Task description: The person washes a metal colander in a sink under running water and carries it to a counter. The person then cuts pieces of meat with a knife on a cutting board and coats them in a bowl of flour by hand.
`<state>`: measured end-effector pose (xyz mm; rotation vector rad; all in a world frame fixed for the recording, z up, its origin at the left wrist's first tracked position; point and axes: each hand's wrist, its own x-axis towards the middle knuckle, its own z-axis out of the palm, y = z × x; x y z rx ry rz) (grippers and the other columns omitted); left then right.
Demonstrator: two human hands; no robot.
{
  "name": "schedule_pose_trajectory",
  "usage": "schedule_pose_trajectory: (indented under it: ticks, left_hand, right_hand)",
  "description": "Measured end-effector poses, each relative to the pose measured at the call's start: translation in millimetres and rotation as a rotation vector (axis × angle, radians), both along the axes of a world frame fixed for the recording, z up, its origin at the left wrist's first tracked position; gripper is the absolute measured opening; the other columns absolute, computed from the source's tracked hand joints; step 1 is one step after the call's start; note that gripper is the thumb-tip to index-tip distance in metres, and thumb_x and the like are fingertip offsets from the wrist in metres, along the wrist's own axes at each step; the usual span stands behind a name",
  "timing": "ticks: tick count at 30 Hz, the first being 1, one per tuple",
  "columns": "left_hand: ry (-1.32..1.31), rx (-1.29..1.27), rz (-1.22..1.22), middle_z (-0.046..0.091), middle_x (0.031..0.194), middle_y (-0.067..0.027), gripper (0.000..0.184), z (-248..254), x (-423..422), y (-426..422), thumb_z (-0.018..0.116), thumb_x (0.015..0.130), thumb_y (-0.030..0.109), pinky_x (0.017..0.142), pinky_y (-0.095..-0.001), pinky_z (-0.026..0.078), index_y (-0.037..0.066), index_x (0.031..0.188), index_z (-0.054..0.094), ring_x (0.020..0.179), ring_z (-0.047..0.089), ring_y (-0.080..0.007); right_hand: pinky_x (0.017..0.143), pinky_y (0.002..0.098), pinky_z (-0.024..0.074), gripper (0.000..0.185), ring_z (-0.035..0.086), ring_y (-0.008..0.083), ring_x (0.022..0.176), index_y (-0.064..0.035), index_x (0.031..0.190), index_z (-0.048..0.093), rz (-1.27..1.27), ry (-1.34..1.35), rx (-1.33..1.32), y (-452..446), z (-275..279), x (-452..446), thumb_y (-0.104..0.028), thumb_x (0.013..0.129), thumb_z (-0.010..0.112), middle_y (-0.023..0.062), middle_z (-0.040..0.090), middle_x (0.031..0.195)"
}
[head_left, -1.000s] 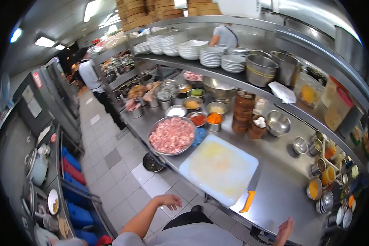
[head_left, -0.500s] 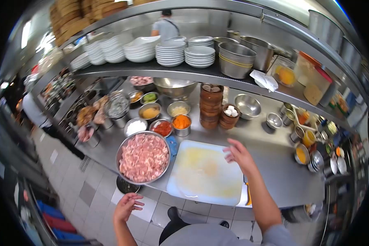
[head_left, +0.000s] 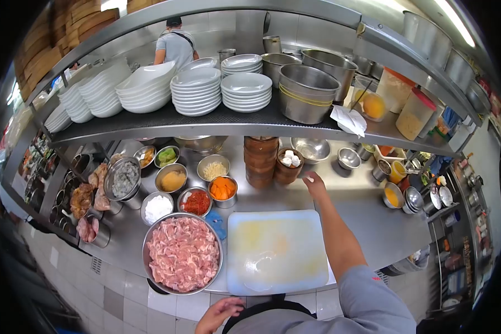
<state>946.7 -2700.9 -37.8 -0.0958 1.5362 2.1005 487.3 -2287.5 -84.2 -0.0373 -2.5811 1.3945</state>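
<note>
My right hand (head_left: 315,187) is stretched forward over the steel counter, just right of a small bamboo steamer (head_left: 287,173) with white pieces on top. A pale spot shows at its fingertips, and how the fingers are set is hard to make out. Close by stands a tall stack of bamboo steamers (head_left: 259,162). Low in the view, my left hand (head_left: 222,313) hangs in front of my body, fingers loosely bent and apart, holding nothing. Between the arms lies a wet, yellow-stained white cutting board (head_left: 277,250). To its left sits a large steel bowl (head_left: 146,261) of sliced raw meat (head_left: 182,253).
Behind the meat are bowls of white powder (head_left: 158,207), red shreds (head_left: 196,202) and orange slices (head_left: 222,188). A blue cloth (head_left: 217,224) lies beside the board. Overhead, a shelf (head_left: 206,129) carries plates and pots. Beyond it stands another person (head_left: 175,47).
My right hand has moved forward from above the board to beside the small steamer. My left hand is now nearer my body, and the camera view has shifted.
</note>
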Motion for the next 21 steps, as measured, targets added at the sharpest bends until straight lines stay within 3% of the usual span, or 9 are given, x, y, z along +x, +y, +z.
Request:
schedule_pose_trajectory:
  ticks: [1, 2, 4, 7, 10, 15, 16, 17, 21]
  left_hand:
    - [-0.035, 0.010, 0.043, 0.055, 0.131, -0.0196, 0.033, -2.7, 6.1, 0.5, 0.053, 0.097, 0.008, 0.091, -0.0396, 0.051, 0.000, 0.129, 0.049, 0.112, 0.060, -0.0289]
    - [-0.073, 0.016, 0.085, 0.055, 0.131, -0.0201, 0.033, -3.1, 9.6, 1.8, 0.052, 0.097, 0.007, 0.092, -0.0398, 0.051, 0.000, 0.129, 0.049, 0.112, 0.060, -0.0296]
    - [-0.097, 0.024, 0.114, 0.053, 0.132, -0.0215, 0.034, 0.4, 2.4, 10.5, 0.052, 0.096, 0.006, 0.093, -0.0416, 0.051, -0.001, 0.129, 0.048, 0.113, 0.059, -0.0311]
    - [-0.040, 0.087, 0.196, 0.052, 0.134, -0.0215, 0.035, 3.5, -20.0, 38.3, 0.052, 0.096, 0.006, 0.094, -0.0434, 0.050, -0.001, 0.130, 0.048, 0.116, 0.058, -0.0318]
    - [-0.049, 0.053, 0.232, 0.052, 0.135, -0.0127, 0.038, 8.4, -68.2, 73.1, 0.057, 0.096, 0.012, 0.097, -0.0365, 0.048, 0.001, 0.131, 0.050, 0.120, 0.054, -0.0236]
    - [0.169, -0.024, 0.049, 0.038, 0.149, -0.0113, 0.046, 9.0, -150.2, 127.3, 0.054, 0.098, 0.017, 0.106, -0.0412, 0.040, 0.004, 0.141, 0.042, 0.136, 0.038, -0.0257]
    - [0.218, -0.058, 0.030, 0.037, 0.150, -0.0096, 0.050, 2.1, -170.4, 134.5, 0.055, 0.098, 0.018, 0.107, -0.0398, 0.038, 0.006, 0.144, 0.039, 0.137, 0.037, -0.0242]
    - [0.247, -0.053, 0.056, 0.036, 0.151, -0.0086, 0.052, 0.3, -191.6, 142.0, 0.054, 0.099, 0.022, 0.108, -0.0393, 0.037, 0.007, 0.145, 0.037, 0.138, 0.036, -0.0239]
    - [0.130, -0.020, 0.201, 0.035, 0.151, -0.0090, 0.068, 18.7, -288.3, 175.6, 0.053, 0.096, 0.043, 0.108, -0.0375, 0.036, 0.006, 0.149, 0.030, 0.138, 0.035, -0.0243]
  right_hand:
    - [0.068, 0.0317, 0.0504, 0.054, 0.057, 0.0182, 0.073, -0.0064, 0.133, 0.049, 0.084, 0.292, 0.173, 5.1, -14.4, -18.8, -0.035, 0.089, 0.065, 0.0099, 0.062, 0.106]
    - [0.068, 0.0317, 0.0504, 0.054, 0.057, 0.0182, 0.073, -0.0064, 0.133, 0.049, 0.081, 0.287, 0.160, 7.0, -18.7, -34.9, -0.035, 0.089, 0.065, 0.0099, 0.062, 0.106]
    - [0.083, 0.0368, 0.0483, 0.062, 0.058, 0.0221, 0.090, -0.0083, 0.135, 0.046, -0.127, -0.164, -0.141, 9.3, -21.4, -64.8, -0.044, 0.088, 0.064, 0.0104, 0.058, 0.121]
    - [0.094, 0.0479, 0.0406, 0.076, 0.051, 0.0262, 0.112, -0.0103, 0.140, 0.040, -0.084, -0.289, -0.589, 0.3, 7.8, -52.3, -0.062, 0.087, 0.057, 0.0102, 0.049, 0.136]
    - [0.095, 0.0556, 0.0358, 0.088, 0.044, 0.0282, 0.121, -0.0110, 0.143, 0.036, 0.186, -0.289, -0.588, 3.9, 10.0, -70.1, -0.075, 0.084, 0.046, 0.0096, 0.040, 0.144]
    - [0.098, 0.0486, 0.0401, 0.073, 0.051, 0.0236, 0.117, -0.0134, 0.136, 0.049, 0.232, -0.217, -0.719, 28.5, -91.6, -147.6, -0.069, 0.089, 0.044, 0.0056, 0.055, 0.129]
    - [0.097, 0.0423, 0.0437, 0.062, 0.055, 0.0197, 0.115, -0.0110, 0.134, 0.051, 0.403, -0.148, -0.841, 19.5, -72.6, -141.8, -0.059, 0.097, 0.039, 0.0041, 0.057, 0.125]
    - [0.098, 0.0360, 0.0441, 0.055, 0.055, 0.0170, 0.115, -0.0100, 0.135, 0.050, 0.284, -0.301, -0.842, 15.2, -64.0, -148.0, -0.051, 0.101, 0.036, 0.0038, 0.057, 0.127]
    - [0.112, 0.0373, 0.0303, 0.064, 0.042, 0.0218, 0.134, -0.0050, 0.145, 0.038, 0.497, -0.356, -1.057, 0.5, -42.8, -140.3, -0.052, 0.101, 0.036, 0.0065, 0.043, 0.146]
